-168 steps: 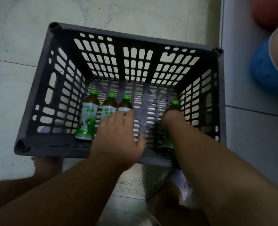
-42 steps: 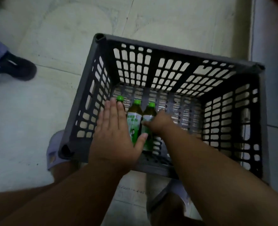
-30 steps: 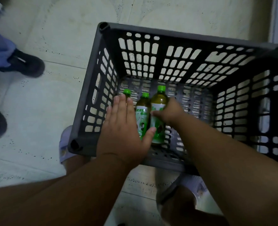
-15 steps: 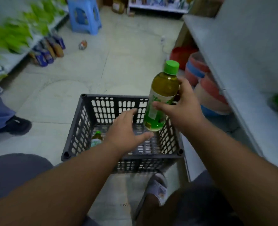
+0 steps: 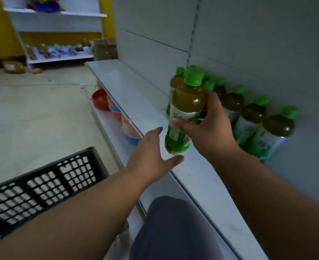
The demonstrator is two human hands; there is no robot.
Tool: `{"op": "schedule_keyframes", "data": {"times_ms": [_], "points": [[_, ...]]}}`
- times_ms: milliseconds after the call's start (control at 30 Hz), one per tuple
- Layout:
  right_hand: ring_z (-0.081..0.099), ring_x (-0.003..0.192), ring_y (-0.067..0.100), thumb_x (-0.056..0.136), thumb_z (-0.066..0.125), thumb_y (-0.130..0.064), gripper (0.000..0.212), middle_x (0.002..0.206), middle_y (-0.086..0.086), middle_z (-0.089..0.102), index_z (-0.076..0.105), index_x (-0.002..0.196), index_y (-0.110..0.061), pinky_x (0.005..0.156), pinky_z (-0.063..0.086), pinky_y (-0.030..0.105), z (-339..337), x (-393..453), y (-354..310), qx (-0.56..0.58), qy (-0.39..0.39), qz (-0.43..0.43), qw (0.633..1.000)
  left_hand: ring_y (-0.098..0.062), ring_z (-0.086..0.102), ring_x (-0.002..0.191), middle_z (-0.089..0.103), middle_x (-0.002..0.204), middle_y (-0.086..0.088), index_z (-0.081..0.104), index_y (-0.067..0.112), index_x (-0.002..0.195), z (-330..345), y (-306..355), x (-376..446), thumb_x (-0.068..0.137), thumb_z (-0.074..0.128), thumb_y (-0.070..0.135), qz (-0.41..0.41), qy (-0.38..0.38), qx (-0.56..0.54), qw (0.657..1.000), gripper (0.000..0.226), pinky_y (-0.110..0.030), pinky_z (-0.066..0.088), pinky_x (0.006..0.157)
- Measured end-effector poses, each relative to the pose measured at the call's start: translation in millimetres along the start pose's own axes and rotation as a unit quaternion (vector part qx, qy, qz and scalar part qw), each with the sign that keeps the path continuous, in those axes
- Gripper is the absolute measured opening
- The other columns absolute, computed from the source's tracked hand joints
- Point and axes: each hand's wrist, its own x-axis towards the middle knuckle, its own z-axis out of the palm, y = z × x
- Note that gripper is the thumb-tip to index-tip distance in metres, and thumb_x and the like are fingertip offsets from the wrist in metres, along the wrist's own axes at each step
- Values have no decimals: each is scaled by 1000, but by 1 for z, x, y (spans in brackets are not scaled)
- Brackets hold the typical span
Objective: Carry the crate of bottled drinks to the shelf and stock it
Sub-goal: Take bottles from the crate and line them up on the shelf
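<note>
My right hand (image 5: 207, 128) grips a green-capped bottle (image 5: 184, 113) of brownish tea, held upright just above the white shelf (image 5: 128, 85). My left hand (image 5: 151, 152) hovers open right beside and below the bottle's base, fingers spread, holding nothing. Several matching bottles (image 5: 252, 117) stand in a row against the shelf's back panel, to the right of the held one. The dark slatted crate (image 5: 42, 184) sits on the floor at lower left; its inside is hidden from here.
Stacked red, pink and blue plastic bowls (image 5: 115, 113) sit under the shelf's edge. My knee (image 5: 173, 226) is bent in front of the shelf. A far shelving unit (image 5: 57, 34) holds small goods against a yellow wall. Pale floor (image 5: 33, 117) lies to the left.
My right hand has lifted one bottle out of the crate and carried it right, over the shelf. My view has swung from the crate to the shelf. The left hand followed, open.
</note>
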Motion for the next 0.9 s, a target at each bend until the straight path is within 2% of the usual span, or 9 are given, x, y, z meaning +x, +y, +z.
{"op": "schedule_keyframes", "data": {"times_ms": [133,200,300,367,433,500,667,800,900], "points": [[62,109,12,70,87,-27,82,120,-13,64,42,138,-32,92,55,39,-35,13,48,-36,60,44,997,-20,31,146,30,161,-2,20,16,158,54,21,38,76,72,67,34,-61,36,997,109,-32,29,114],[62,111,13,70,87,-27,83,122,-11,64,41,139,-31,94,54,40,-41,19,70,-46,88,58,993,-22,35,143,36,156,-3,24,17,156,76,24,52,75,69,70,37,-88,46,994,106,-36,33,114],[61,114,13,70,87,-25,83,125,-11,64,41,139,-30,95,52,35,-42,26,99,-53,119,73,989,-26,42,135,44,147,-4,34,17,149,106,24,65,79,57,73,34,-82,78,993,92,-43,37,112],[60,117,12,70,86,-26,81,127,-11,62,42,137,-32,95,51,35,-38,27,116,-64,123,80,987,-27,21,150,26,162,-10,19,10,158,122,20,67,88,39,76,15,-98,137,986,98,-45,18,122],[59,118,11,72,84,-31,76,129,-10,60,43,136,-34,97,52,38,-32,24,134,-64,125,86,986,-23,-4,155,1,169,-10,0,8,160,131,17,66,89,19,80,12,-126,206,970,103,-43,0,125],[60,112,13,73,82,-37,67,125,-5,59,49,131,-29,93,54,38,-28,18,148,-89,128,105,982,-24,-13,154,-9,168,-11,-8,8,159,137,16,67,86,10,82,20,-152,253,955,105,-44,-4,124],[59,101,22,77,80,-34,47,110,2,59,56,115,-18,84,52,37,-20,13,159,-150,128,122,973,-25,-20,152,-17,166,-12,-12,9,158,141,16,71,85,11,82,9,-176,305,936,105,-46,-5,124],[59,102,28,83,76,-31,46,112,8,61,54,117,-12,77,46,33,-19,31,159,-190,121,128,966,-26,-20,152,-17,166,-13,-12,9,158,138,18,71,86,12,82,10,-188,311,932,105,-47,-5,124],[61,101,28,83,75,-31,47,113,8,62,50,119,-14,77,47,34,-19,40,159,-197,122,145,962,-27,-19,152,-18,166,-13,-13,8,157,136,20,75,86,14,82,5,-201,321,925,106,-47,-5,124]]}}
